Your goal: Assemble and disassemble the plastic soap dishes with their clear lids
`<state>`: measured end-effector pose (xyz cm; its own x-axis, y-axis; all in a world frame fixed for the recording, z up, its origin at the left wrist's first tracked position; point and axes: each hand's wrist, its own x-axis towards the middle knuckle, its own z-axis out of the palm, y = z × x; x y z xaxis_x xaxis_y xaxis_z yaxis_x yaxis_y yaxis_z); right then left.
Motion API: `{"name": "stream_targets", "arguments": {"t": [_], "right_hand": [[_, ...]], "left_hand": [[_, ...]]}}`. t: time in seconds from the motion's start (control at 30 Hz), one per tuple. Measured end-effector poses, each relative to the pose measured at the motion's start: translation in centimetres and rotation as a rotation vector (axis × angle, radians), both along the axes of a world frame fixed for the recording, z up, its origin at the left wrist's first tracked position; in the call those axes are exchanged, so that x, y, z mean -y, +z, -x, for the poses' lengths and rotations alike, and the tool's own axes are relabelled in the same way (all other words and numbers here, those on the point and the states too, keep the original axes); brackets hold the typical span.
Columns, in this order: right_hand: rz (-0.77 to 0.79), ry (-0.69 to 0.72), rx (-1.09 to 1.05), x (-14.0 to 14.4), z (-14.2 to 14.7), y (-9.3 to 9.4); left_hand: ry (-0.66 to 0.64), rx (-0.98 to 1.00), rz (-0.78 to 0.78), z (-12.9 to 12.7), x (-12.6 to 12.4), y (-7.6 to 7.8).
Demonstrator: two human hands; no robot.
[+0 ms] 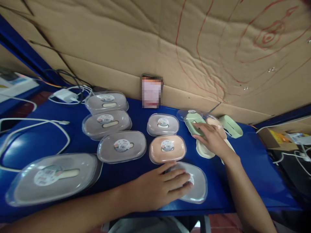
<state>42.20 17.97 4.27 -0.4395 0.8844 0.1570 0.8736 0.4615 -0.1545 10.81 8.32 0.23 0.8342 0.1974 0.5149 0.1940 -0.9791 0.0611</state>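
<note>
My left hand (167, 186) lies with its fingers spread over a grey oval box with a clear lid (198, 186) near the table's front edge, and it covers part of the round label. My right hand (213, 137) reaches to the back right, fingers stretched out and touching a light green oval piece (191, 124). Whether its thumb grips the edge I cannot tell. Under and beside that hand lie a cream piece (204, 150) and a peach piece (216, 124), both partly hidden. A clear lid (182, 115) sits behind the green piece.
Several grey lidded boxes (121, 147) stand on the left of the blue table (80, 136), with a peach box (167, 149) in the middle. A green open container (230, 126) lies at the back right. A phone (152, 92) leans on the cardboard wall (121, 48). White cables (65, 136) cross the left.
</note>
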Motion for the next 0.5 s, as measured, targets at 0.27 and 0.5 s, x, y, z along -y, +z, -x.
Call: {"name": "stream_targets", "arguments": {"t": [0.27,0.5], "right_hand": [[-0.206,-0.062,-0.077,0.0,-2.3,2.6],[-0.124,0.132,-0.085,0.0,2.3,5.4]], "left_hand": [[0.013,0.001,-0.017,0.0,0.1,0.0],[0.017,0.013,-0.015,0.0,0.0,-0.2]]}}
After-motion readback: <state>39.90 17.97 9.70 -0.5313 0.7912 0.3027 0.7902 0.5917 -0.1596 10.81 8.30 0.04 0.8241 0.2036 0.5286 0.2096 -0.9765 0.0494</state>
